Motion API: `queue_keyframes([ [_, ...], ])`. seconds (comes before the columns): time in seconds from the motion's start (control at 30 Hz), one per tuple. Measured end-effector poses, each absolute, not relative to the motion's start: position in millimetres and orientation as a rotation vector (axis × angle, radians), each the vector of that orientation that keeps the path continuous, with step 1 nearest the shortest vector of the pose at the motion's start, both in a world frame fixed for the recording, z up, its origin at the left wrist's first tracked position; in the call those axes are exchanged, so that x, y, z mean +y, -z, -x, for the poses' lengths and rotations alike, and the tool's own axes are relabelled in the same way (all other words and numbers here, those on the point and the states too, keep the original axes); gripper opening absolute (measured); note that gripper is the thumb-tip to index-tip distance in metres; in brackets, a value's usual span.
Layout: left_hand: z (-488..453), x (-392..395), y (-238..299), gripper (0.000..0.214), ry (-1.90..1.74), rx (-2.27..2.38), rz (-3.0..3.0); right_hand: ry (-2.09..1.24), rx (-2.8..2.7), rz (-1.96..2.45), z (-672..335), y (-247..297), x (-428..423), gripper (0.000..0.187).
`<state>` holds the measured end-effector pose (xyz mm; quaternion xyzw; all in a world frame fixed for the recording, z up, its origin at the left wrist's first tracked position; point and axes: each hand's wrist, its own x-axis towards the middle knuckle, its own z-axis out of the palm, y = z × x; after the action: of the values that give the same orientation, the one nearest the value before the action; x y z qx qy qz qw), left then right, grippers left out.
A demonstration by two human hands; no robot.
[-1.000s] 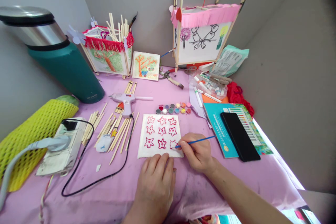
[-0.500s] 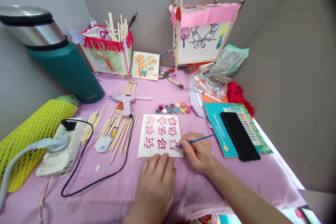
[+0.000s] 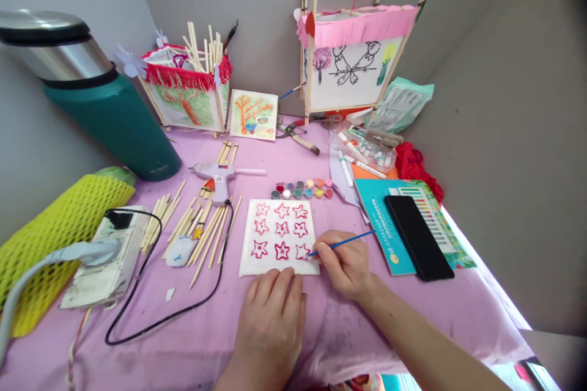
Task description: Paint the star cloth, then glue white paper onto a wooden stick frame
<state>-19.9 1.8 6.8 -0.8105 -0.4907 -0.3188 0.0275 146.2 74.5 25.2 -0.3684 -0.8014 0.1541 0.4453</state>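
Pinching a paintbrush, the right hand works a panel; the left hand, fingers together, could smudge any wet stars ahead by sliding forward.

And here at the right grip, part of the brush is hidden, its tip too small to tell whether it touches the white card! Over at the left grip, a stretch of the card's lower edge is covered. Behind the right grip, the forearm runs off the bottom; to its right, a phone hides part of a book, small print unreadable! Far left of both, the yellow net gets cut off at the edge.
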Motion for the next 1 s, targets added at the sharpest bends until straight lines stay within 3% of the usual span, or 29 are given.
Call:
queue_keyframes([
  [1.0, 19.4, 2.1, -7.6, 0.018, 0.98, -1.504, 2.496, -0.334, -1.992, 0.933, -147.4, -26.6, 75.2, 0.018],
])
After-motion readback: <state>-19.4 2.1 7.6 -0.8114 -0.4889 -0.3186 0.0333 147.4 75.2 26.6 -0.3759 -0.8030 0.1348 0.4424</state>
